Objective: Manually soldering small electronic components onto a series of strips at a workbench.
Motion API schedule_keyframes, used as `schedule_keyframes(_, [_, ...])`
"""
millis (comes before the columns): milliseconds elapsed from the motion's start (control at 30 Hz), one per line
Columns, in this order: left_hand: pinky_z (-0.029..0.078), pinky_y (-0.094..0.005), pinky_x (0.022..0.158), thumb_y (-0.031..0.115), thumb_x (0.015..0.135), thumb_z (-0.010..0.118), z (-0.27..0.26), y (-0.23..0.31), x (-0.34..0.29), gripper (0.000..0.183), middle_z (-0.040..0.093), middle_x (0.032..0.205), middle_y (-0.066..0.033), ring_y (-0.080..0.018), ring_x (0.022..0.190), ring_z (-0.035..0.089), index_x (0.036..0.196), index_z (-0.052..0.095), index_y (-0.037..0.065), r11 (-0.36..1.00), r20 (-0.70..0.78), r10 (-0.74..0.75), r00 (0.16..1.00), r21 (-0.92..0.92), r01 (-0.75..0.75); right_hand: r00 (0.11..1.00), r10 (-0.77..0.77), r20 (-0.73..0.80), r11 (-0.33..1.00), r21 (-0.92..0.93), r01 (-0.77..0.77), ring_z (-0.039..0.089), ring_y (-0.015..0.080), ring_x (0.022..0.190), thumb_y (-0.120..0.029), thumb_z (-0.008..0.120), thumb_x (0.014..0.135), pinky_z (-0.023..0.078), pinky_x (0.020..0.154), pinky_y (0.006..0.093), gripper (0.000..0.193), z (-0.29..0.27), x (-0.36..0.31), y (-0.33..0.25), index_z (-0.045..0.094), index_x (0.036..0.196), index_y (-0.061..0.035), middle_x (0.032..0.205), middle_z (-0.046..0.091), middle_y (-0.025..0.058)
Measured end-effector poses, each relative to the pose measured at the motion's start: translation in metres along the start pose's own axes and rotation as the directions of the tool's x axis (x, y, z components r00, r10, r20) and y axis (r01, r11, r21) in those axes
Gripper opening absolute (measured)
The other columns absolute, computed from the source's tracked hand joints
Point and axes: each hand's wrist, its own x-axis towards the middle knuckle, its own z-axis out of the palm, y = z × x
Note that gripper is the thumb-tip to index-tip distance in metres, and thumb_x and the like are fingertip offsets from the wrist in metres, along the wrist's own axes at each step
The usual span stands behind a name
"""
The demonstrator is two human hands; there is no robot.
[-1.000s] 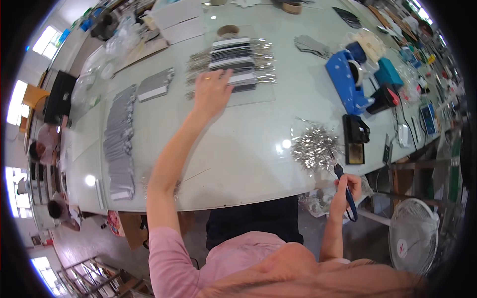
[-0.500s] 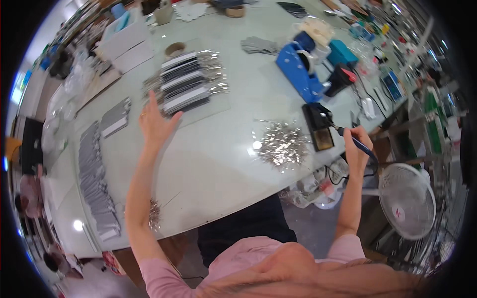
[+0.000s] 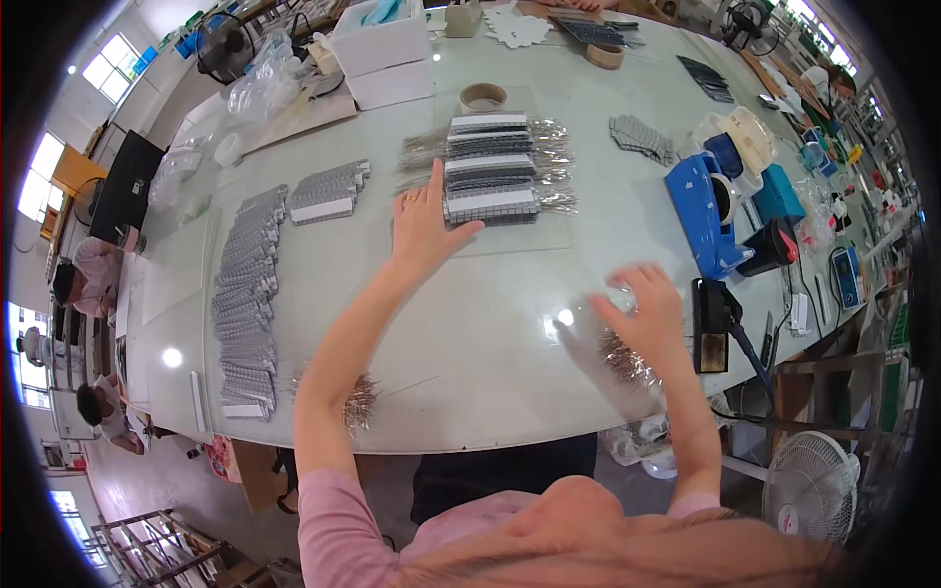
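Note:
My left hand (image 3: 423, 225) lies with its fingers spread at the left edge of a stack of grey gridded strips (image 3: 490, 174). White bands cross the stack, and thin silvery ribbons (image 3: 559, 162) stick out on both sides. My right hand (image 3: 642, 312), slightly blurred, is over a loose heap of shiny metal ribbons (image 3: 623, 361); its thumb and fingers are apart and nothing shows between them. Right of that heap a soldering iron (image 3: 747, 345) rests in a black stand (image 3: 710, 312) with a yellowish sponge. A smaller heap of ribbons (image 3: 361, 402) lies beside my left forearm.
Overlapping grey gridded pieces (image 3: 247, 304) form a long row at the left, with a shorter group (image 3: 328, 192) nearby. A blue tape dispenser (image 3: 704, 216) stands at the right. Behind the stack are a tape roll (image 3: 483, 96) and white boxes (image 3: 382, 49). A fan (image 3: 809, 490) is at lower right.
My right hand has let go of the soldering iron, now in its stand, and has moved left over the ribbon heap. My left hand stays beside the stack. The whole view has shifted.

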Motion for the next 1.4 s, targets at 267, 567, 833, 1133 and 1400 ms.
schedule_keyframes(267, [0.033, -0.0434, 0.103, 0.058, 0.070, 0.075, 0.004, 0.003, 0.011, 0.112, 0.065, 0.102, -0.0125, -0.0292, 0.104, 0.057, 0.149, 0.024, -0.003, 0.996, -0.032, 0.061, 0.998, 0.066, -0.059, 0.985, -0.149, 0.083, 0.950, -0.266, 0.166, 0.051, 0.0234, 0.107, -0.054, 0.080, 0.061, 0.038, 0.090, 0.0418, 0.055, 0.092, 0.122, 0.046, 0.067, 0.094, -0.0110, 0.098, 0.061, 0.0036])
schedule_keyframes(567, [0.036, -0.0423, 0.100, 0.052, 0.072, 0.076, 0.003, -0.003, 0.014, 0.103, 0.063, 0.085, -0.0066, -0.0271, 0.095, 0.058, 0.148, 0.029, 0.001, 0.993, -0.050, 0.106, 0.993, -0.040, -0.108, 0.972, -0.081, 0.222, 0.965, -0.226, 0.132, 0.055, 0.0220, 0.095, -0.053, 0.079, 0.064, 0.035, 0.089, 0.0382, 0.043, 0.089, 0.128, 0.046, 0.068, 0.078, -0.0144, 0.086, 0.064, -0.0005])
schedule_keyframes(833, [0.035, -0.0419, 0.100, 0.050, 0.072, 0.078, 0.008, -0.005, 0.014, 0.103, 0.064, 0.092, -0.0053, -0.0229, 0.094, 0.058, 0.150, 0.027, 0.004, 0.994, -0.061, 0.098, 0.993, -0.034, -0.100, 0.967, 0.018, 0.253, 0.986, -0.164, 0.024, 0.057, 0.0216, 0.099, -0.052, 0.079, 0.067, 0.036, 0.091, 0.0381, 0.044, 0.091, 0.131, 0.053, 0.070, 0.086, -0.0133, 0.096, 0.067, 0.0005])
schedule_keyframes(1133, [0.038, -0.0430, 0.097, 0.045, 0.076, 0.076, 0.003, -0.013, 0.005, 0.094, 0.064, 0.101, -0.0107, -0.0285, 0.099, 0.059, 0.148, 0.031, 0.005, 0.996, -0.080, 0.054, 0.995, -0.062, -0.059, 0.965, -0.019, 0.263, 0.982, -0.178, 0.068, 0.061, 0.0248, 0.090, -0.056, 0.076, 0.066, 0.040, 0.086, 0.0406, 0.050, 0.087, 0.135, 0.061, 0.069, 0.083, -0.0098, 0.086, 0.067, 0.0063])
schedule_keyframes(1400, [0.030, -0.0424, 0.110, 0.042, 0.092, 0.059, -0.024, -0.088, -0.062, 0.073, 0.047, 0.138, -0.0205, -0.0331, 0.129, 0.045, 0.147, 0.030, 0.002, 0.866, -0.254, -0.386, 0.887, -0.432, 0.253, 0.910, -0.415, 0.008, 0.898, 0.167, 0.408, 0.061, 0.0289, 0.090, -0.029, 0.081, 0.071, 0.049, 0.078, 0.0389, 0.035, 0.119, 0.159, -0.047, 0.066, 0.089, -0.0028, 0.089, 0.066, 0.0092])
